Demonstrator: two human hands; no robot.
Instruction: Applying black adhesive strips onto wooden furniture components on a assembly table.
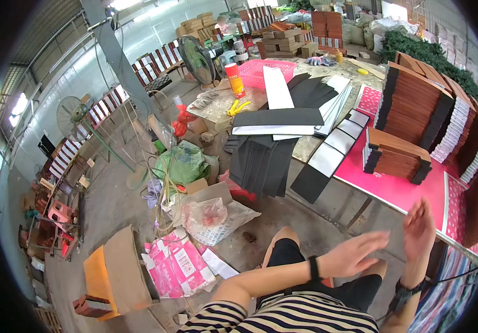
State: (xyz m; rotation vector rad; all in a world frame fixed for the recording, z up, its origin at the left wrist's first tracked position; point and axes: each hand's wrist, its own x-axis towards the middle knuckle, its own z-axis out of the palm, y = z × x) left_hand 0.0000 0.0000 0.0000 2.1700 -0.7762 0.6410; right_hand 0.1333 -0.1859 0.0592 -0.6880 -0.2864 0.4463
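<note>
My left hand [356, 254] reaches across my lap with its fingers stretched out and nothing in them. Beside it, near the front edge of the pink-covered table [361, 172], my right hand [420, 228] is raised with fingers extended, also holding nothing. The two hands are apart. Just beyond them on the table sits a short stack of reddish-brown panels [395, 155] with black ends. Taller stacks of brown panels [411, 105] stand behind it. To the left, black and white strips [333, 149] lie overlapping, and a fan of black sheets [261, 166] hangs over the table edge.
A pink basket [267, 72], a red-and-yellow canister [234, 79] and yellow-handled pliers [238, 107] are on the far worktop. Left on the floor are a green bag [182, 164], plastic sacks [217, 219], a pink carton [178, 263] and flattened cardboard [125, 269]. Fans stand beyond.
</note>
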